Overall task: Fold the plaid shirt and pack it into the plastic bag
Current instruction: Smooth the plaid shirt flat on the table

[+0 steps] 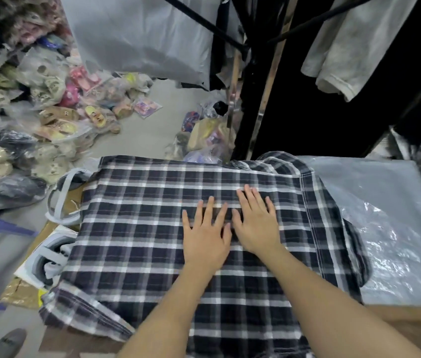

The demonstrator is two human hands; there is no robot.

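Head view, looking down on the work area. The plaid shirt (152, 228), dark with white and grey checks, lies spread flat across the surface (411, 329), covering most of it; its collar end (279, 161) points away from the person, and a stitched hem edge (313, 223) runs down its right side. Both hands rest palm down on the middle of the shirt, side by side and almost touching: the left hand (205, 235) and the right hand (254, 224), each open with fingers spread flat against the cloth, gripping nothing. A grey plastic bag (375, 192) lies just beside the shirt on the right, partly under its edge, with clear crinkled film (395, 249) on top of it. At the left edge, grey straps (59, 192) and brown cardboard (20, 293) show from beneath the shirt. Beyond, the floor (157, 117) holds piles of bagged goods (49, 99), and garments hang from a dark rack (256, 73) at upper right.
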